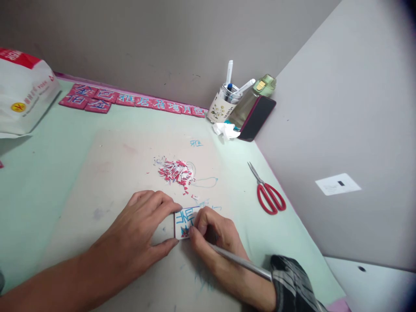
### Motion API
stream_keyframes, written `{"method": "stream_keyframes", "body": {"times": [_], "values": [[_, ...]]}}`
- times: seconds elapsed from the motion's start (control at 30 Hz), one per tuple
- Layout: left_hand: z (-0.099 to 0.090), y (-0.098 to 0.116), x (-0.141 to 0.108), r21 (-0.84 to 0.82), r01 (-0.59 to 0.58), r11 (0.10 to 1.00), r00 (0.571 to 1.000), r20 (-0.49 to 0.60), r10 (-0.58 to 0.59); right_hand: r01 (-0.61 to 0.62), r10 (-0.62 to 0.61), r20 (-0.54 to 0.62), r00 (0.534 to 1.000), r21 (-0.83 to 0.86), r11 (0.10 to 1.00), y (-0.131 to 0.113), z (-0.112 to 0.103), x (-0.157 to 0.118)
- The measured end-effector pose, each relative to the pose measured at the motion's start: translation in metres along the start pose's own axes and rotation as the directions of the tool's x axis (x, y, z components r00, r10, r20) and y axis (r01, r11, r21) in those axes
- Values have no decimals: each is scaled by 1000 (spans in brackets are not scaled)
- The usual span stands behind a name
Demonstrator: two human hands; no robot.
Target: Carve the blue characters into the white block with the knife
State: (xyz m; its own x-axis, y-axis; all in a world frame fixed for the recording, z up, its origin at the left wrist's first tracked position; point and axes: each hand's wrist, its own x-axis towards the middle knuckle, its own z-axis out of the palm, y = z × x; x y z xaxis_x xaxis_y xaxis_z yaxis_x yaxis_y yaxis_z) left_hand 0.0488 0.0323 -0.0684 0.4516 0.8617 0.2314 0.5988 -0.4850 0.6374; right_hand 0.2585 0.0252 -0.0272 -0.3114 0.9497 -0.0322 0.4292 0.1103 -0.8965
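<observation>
A small white square tile (180, 221) with blue-drawn strokes lies on the tan board (130, 147). A small dark red patch shows near its lower edge. The thumb and index finger of my left hand (146, 225) press on its left corners and hold it down. Closed in a pen grip, my right hand (217, 234) has a slim silver carving knife (240, 260) over the tile's right part. Those fingers cover the knife's tip and some of the tile. Just beyond my hands lies a heap of red and white shavings (177, 172).
Red-handled scissors (268, 195) lie at the right. Behind them are a dark phone (258, 118), a crumpled tissue (226, 130), a marker jar (221, 104) and a green-lidded bottle (264, 84). Red character tiles (143, 102) line the back wall. A white bag (26, 95) stands far left.
</observation>
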Motion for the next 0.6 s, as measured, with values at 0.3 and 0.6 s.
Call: {"method": "stream_keyframes", "body": {"times": [0.3, 0.6], "values": [[-1, 1, 1, 10, -9, 1000, 1000, -13, 9, 8, -8, 15, 1000, -11, 1000, -4, -2, 1], [-2, 2, 1, 1, 3, 1000, 1000, 0, -3, 30, -30, 27, 999, -30, 999, -5, -3, 0]]}}
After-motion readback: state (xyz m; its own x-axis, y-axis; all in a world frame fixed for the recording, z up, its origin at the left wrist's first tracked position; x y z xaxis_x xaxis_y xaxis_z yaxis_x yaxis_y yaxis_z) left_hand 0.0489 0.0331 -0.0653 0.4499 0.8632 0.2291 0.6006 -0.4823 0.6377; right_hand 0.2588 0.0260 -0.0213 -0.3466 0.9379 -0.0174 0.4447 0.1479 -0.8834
